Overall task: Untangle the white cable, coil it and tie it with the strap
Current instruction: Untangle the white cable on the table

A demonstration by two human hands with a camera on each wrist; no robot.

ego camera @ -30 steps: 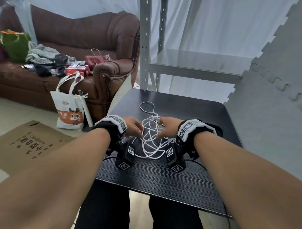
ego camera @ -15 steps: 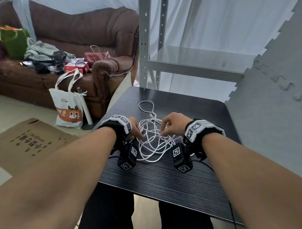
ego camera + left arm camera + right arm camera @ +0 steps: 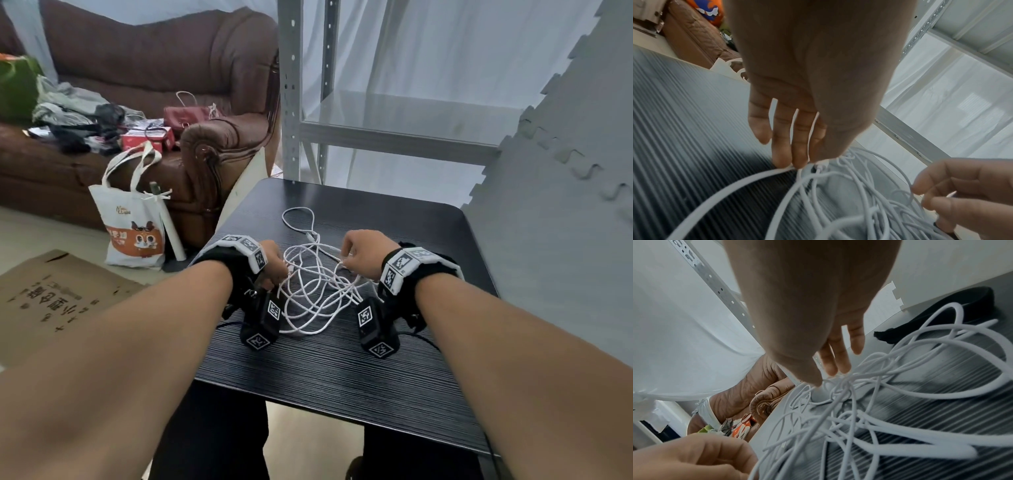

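Observation:
The white cable (image 3: 315, 291) lies in a loose tangle of loops on the middle of the black table (image 3: 325, 377), with one loop trailing toward the far edge. My left hand (image 3: 282, 274) pinches strands at the tangle's left side, fingertips (image 3: 797, 160) curled on them. At the right side, my right hand (image 3: 344, 260) pinches other strands, lifted a little off the table, its fingertips (image 3: 830, 371) meeting the thumb over a knotted bunch. A black strap (image 3: 941, 316) lies on the table just right of the right hand.
A grey metal shelf rack (image 3: 294, 102) stands behind the table. Grey foam mats (image 3: 565, 205) lean along its right side. On the left are a brown sofa (image 3: 205, 147), a white tote bag (image 3: 133, 226) and flat cardboard (image 3: 51, 298) on the floor.
Both hands have drawn apart, the right one rising and moving right. The strands between them have stretched and the tangle has spread wider.

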